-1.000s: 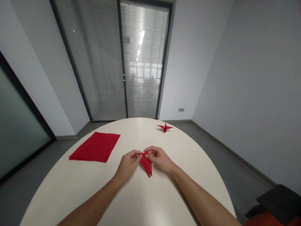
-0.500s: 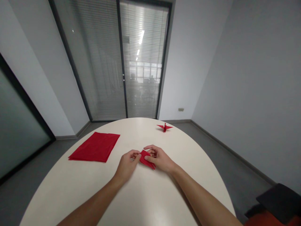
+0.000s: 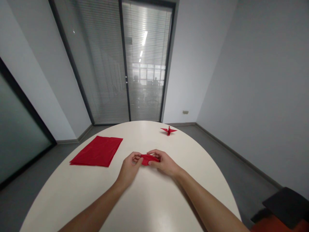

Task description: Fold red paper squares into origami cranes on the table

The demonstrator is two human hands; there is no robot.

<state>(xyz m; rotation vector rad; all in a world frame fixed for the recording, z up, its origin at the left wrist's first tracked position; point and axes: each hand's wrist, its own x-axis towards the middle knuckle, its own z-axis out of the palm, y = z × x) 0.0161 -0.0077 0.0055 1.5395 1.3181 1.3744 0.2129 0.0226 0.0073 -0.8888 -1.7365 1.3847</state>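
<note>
A small folded piece of red paper (image 3: 146, 159) is held between my two hands, just above the middle of the table. My left hand (image 3: 131, 164) pinches its left end between thumb and fingers. On the right end, my right hand (image 3: 164, 162) is closed, its thumb on the near side and its fingers curled behind. The fingers cover both ends of the paper, so its full folded shape is hidden.
A stack of red paper sheets (image 3: 98, 151) lies at the left of the round white table (image 3: 145, 206). Near the far edge stands a red origami crane (image 3: 168, 130). At the lower right is a black and orange chair (image 3: 285, 209).
The folded paper has turned from a slant to lie level, its long side running from one hand to the other. My left hand has taken a fuller grip on its left end.
</note>
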